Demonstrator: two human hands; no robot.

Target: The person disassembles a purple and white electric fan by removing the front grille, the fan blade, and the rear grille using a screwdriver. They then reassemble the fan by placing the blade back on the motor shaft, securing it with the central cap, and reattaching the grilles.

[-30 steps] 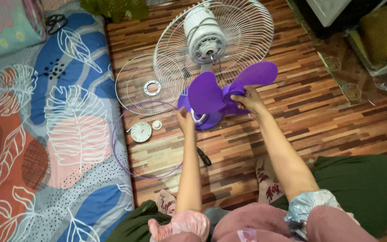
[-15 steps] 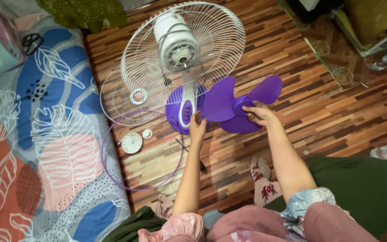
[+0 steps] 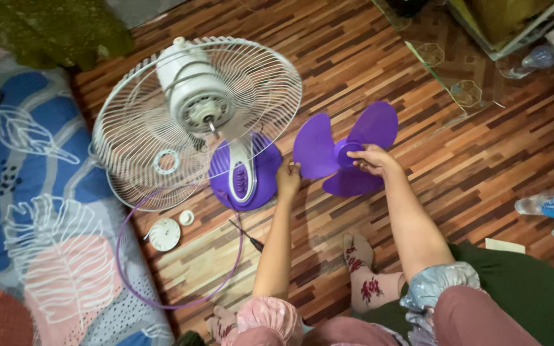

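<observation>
Now, right hand [image 3: 372,160]: at the centre of the frame, fingers curled round the hub of the purple fan blade [image 3: 347,154]; the grip is closed on it.
Left hand [image 3: 288,177]: just left of the blade, fingertips touching the edge of its left lobe and close to the purple base; fingers loosely bent, and whether they pinch the lobe or only rest on it cannot be told.
Purple fan blade: three lobes, held low over the wooden floor [image 3: 418,83], right of the fan and apart from its shaft.
Fan motor [image 3: 195,96]: white housing in the upper left of the frame, its bare shaft pointing towards the camera.
Rear grille [image 3: 123,138]: white wire guard standing round the motor.
Purple base [image 3: 245,174]: round, below the motor, with a white neck carrying a row of buttons, just left of the left hand.
Purple cord [image 3: 161,291]: loops from the base down across the floor to the lower left.
White cap [image 3: 164,234]: round disc on the floor below the grille, with a smaller white nut [image 3: 186,218] just beside it.
Screwdriver [image 3: 247,236]: thin and dark, lying on the floor below the base.
Patterned mattress [image 3: 27,211]: blue, orange and white leaf print, along the left edge.
Plastic bottle [image 3: 542,205]: lying on its side at the right edge.
</observation>
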